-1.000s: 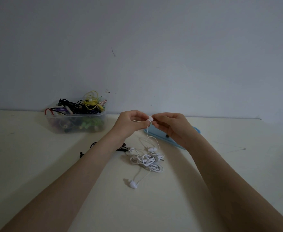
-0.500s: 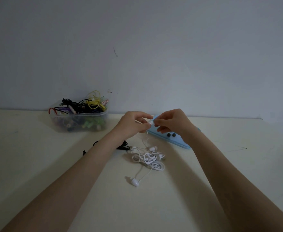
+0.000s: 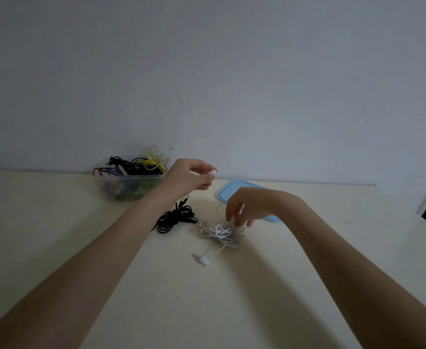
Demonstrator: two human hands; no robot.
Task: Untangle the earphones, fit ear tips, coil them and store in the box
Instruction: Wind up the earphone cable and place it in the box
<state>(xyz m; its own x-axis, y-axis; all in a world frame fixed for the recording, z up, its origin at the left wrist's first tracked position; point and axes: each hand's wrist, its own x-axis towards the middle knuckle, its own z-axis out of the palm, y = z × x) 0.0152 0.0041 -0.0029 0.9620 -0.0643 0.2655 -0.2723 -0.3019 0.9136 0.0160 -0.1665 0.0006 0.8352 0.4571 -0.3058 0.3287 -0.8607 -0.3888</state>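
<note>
A tangle of white earphones [image 3: 219,233] lies on the cream table [image 3: 81,222]. One loose white earbud [image 3: 204,260] trails toward me. My left hand [image 3: 189,178] is raised and pinches another white earbud [image 3: 211,173], whose thin cable hangs down to the tangle. My right hand [image 3: 244,206] reaches down with its fingers spread over the tangle, fingertips at the wires; a grip cannot be made out. The clear plastic box [image 3: 128,183] at the back left holds several coloured earphones.
A coil of black earphones [image 3: 175,217] lies just left of the white tangle. The box's light blue lid [image 3: 234,191] lies flat behind my right hand. A wall stands right behind the table. Something white sits at the far left edge.
My hands have parted. The right hand let go of the earbud and dropped to the white tangle, while the left hand lifted with the earbud. The camera view shifted, showing the black coil.
</note>
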